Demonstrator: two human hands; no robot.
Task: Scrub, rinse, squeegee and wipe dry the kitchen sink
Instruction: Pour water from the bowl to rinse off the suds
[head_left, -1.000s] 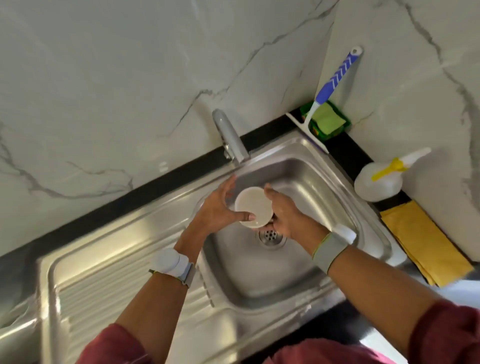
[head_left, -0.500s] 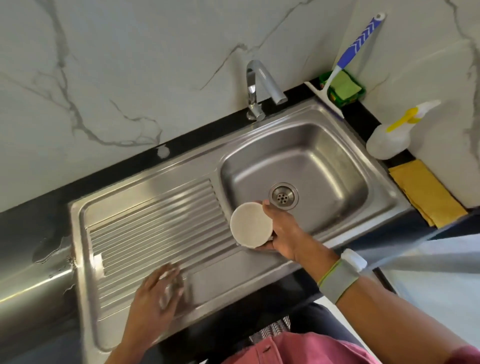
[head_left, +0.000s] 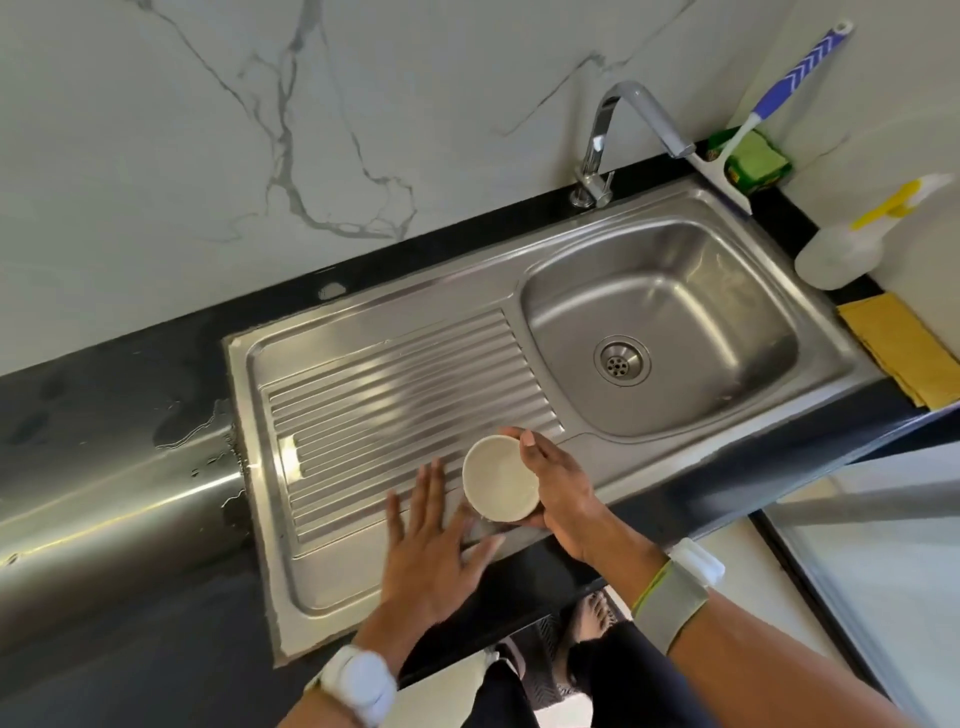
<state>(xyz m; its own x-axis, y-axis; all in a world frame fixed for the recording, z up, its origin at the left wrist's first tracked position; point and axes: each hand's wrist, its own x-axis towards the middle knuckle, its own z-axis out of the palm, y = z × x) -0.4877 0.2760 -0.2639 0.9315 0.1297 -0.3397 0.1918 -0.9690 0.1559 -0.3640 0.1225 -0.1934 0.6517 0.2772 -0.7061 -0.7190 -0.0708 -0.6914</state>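
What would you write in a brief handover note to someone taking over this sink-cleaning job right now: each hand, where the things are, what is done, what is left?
Right hand holds a small white bowl over the drainboard's front edge. Left hand is open, fingers spread flat on the drainboard.
Squeegee, green sponge, spray bottle and yellow cloth sit at the sink's right end, untouched. The basin holds nothing.
Done: cannot tell whether any scrubbing has happened. Left: likely scrub, rinse, squeegee, wipe dry.
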